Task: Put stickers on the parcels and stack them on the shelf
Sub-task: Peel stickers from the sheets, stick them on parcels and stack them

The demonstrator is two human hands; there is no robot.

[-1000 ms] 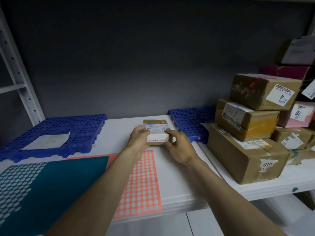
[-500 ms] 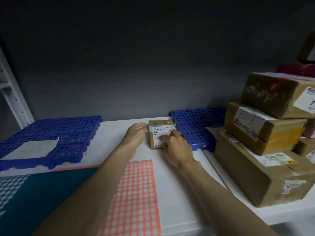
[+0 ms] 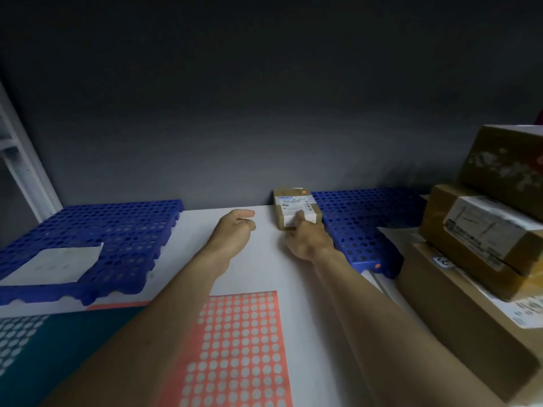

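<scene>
While your arms reach forward over the white shelf, the largest things on it are the brown parcels at your right: a big carton at the bottom, a second taped box lying on top of it, and a third box above that, partly cut off by the frame edge. On your left sits a blue perforated mat with a pale sheet of paper lying on it, and a second blue mat runs along the back wall between the small parcel and the stacked cartons. Nearest you lie two sticker sheets: a dark teal one at the left and a coral one with rows of pale dots under your forearms. The small parcel rests flat on the shelf against the back wall, just beside the second mat, white label up, with a small orange dot sticker at its far corner. Your right hand has its index finger stretched out and touching the parcel's label, the other fingers loose. Your left hand hovers near the parcel without touching it, fingers loosely curled and holding nothing.
</scene>
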